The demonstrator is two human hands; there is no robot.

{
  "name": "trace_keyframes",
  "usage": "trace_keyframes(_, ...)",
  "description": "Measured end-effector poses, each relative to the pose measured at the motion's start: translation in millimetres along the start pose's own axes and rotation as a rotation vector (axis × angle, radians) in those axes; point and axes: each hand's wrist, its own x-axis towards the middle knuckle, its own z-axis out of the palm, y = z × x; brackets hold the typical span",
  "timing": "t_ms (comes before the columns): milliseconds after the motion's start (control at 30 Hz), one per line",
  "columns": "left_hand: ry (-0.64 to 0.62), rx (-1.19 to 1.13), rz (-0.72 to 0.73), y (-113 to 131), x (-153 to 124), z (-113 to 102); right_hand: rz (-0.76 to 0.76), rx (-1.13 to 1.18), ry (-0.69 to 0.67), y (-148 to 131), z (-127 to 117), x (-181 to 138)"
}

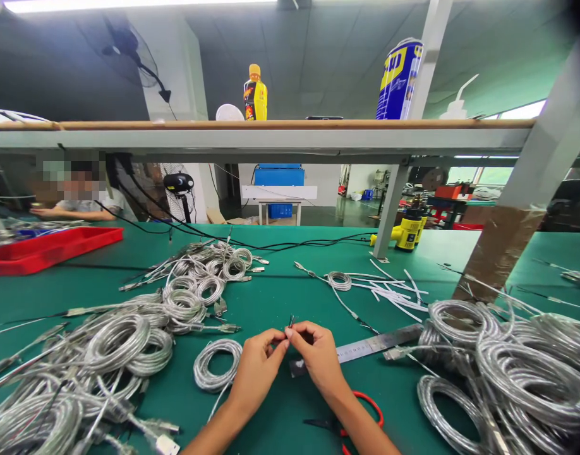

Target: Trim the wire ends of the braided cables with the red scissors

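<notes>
My left hand [261, 357] and my right hand [316, 351] meet at the middle of the green bench, fingertips together. Both pinch the end of a thin cable, whose dark wire tips [291, 320] stick up between the fingers. Most of what they grip is hidden. Beside my left wrist lies a coiled clear-jacketed cable [205, 366], its tail running down by the forearm. Under my right hand passes a steel ruler [366, 347]. Red-handled scissors [378, 407] lie partly hidden beneath my right forearm.
Piles of coiled USB cables lie left [119, 341] and right [522, 373]. Beyond the hands are white tube pieces [397, 294] and a small coiled cable [340, 281]. A red tray [57, 249], a yellow heat gun [408, 232] and shelf posts stand farther back. A person sits far left.
</notes>
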Motion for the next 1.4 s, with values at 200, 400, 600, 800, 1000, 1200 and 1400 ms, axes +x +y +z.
trace_keyframes(200, -0.027, -0.226, -0.098, -3.7, 5.3, -2.4, 0.127, 0.105, 0.055, 10.3, 3.7, 2.5)
trace_keyframes(400, 0.088, -0.384, -0.138, -8.3, 9.1, -8.0, 0.209, 0.141, -0.119, 8.3, 3.9, 0.2)
trace_keyframes(600, 0.075, -0.449, -0.146, -9.5, 9.9, -9.7, 0.123, 0.085, -0.306, 2.4, 11.5, -5.0)
trace_keyframes(800, 0.109, -0.468, -0.046, -7.8, 7.2, -9.4, 0.112, 0.071, -0.304, -1.2, 11.8, -7.3)
trace_keyframes(1000, 0.129, -0.547, -0.115, -6.5, 8.6, -9.8, 0.114, 0.08, -0.357, -6.7, 14.4, -9.6)
trace_keyframes(1200, 0.124, -0.693, -0.106, 2.4, 7.5, -11.7, 0.083, 0.123, -0.436, -5.2, 13.3, -8.9)
trace_keyframes(1400, 0.175, -0.654, -0.04, 5.3, 7.1, -13.8, 0.095, 0.165, -0.479, -7.7, 13.2, -10.6)
